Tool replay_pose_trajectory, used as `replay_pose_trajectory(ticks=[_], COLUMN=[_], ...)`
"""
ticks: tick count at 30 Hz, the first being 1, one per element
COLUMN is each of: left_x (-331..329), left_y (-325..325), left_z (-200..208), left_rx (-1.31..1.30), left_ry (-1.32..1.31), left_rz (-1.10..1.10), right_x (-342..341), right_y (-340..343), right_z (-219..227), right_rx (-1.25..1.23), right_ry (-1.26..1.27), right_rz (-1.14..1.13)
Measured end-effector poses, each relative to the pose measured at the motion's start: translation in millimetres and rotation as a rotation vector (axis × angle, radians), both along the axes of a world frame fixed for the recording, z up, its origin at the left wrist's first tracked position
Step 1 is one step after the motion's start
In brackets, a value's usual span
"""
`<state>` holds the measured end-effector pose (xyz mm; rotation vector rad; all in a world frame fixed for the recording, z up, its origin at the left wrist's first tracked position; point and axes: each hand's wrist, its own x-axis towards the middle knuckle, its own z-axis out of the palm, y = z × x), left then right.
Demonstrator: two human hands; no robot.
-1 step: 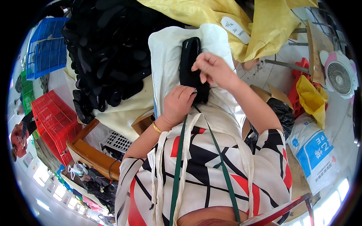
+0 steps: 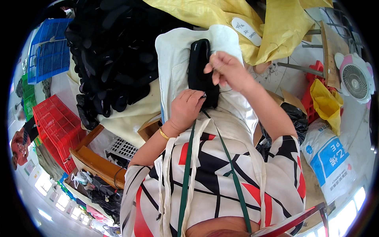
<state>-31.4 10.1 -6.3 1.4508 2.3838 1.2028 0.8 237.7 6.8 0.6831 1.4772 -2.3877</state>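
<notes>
A black slipper (image 2: 197, 65) lies lengthwise on the white cloth (image 2: 171, 51) over my lap, its opening facing up. My left hand (image 2: 185, 107) is closed on the near end of it, thumb and fingers pinching the edge. Something small and pale shows at those fingertips, too small to name. My right hand (image 2: 227, 72) is raised over the slipper's right side, with thumb and forefinger pressed together and the other fingers curled. What it pinches, if anything, I cannot make out. A short dark thread-like line shows just below that hand.
A big heap of black slippers (image 2: 112, 59) is at the far left. Yellow sacking (image 2: 213, 14) with a white sole-shaped piece (image 2: 246, 31) lies at the far side. Red (image 2: 59, 126) and blue crates (image 2: 49, 49) stand left. A fan (image 2: 355, 81) and a white printed sack (image 2: 329, 162) are right.
My right hand has shifted slightly to the right, away from the slipper. My left hand and the slipper have stayed in place.
</notes>
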Motion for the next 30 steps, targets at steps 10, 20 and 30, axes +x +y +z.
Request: replay_pose_trajectory(ticks=[10,20,30], left_x=[-23,-23,-16], left_y=[11,13,5], left_z=[19,19,12], left_rx=[-0.169,-0.178,-0.167], left_ry=[-0.077,-0.27,-0.236], left_rz=[-0.108,-0.035,0.057], right_x=[89,19,49], right_y=[306,67,-20], right_z=[133,46,11], right_rx=[0.738,0.512,0.952], right_ry=[0.516,-0.131,0.257], right_rz=[-1.241,-0.254,0.449])
